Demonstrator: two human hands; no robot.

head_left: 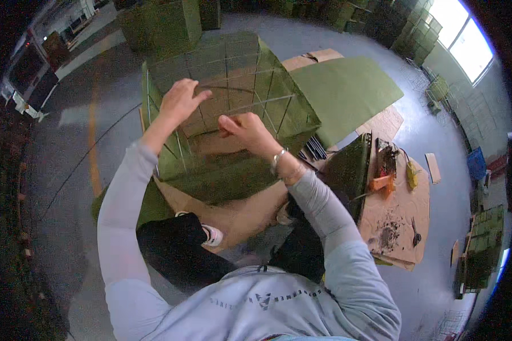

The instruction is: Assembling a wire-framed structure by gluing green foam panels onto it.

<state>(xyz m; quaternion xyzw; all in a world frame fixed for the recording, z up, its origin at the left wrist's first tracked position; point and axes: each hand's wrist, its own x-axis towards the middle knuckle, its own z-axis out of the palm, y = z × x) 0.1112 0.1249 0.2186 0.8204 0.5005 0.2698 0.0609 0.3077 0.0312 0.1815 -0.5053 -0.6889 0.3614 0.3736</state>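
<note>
A large open-topped box of olive-green material stands in front of me, with thin metal wires running in a grid along its sides. Over its left part hovers my left hand, thumb spread away from the fingers and nothing visible in it. My right hand is above the box's near right part, just below a straight metal rod. Its fingers are curled in and the thumb points left; whatever they may hold is hidden. A bracelet circles my right wrist.
To the right, a cardboard sheet carries an orange-handled tool, a yellow item and scissors. Several dark rods lie beside the box. Behind it are a flat green panel and a large green box.
</note>
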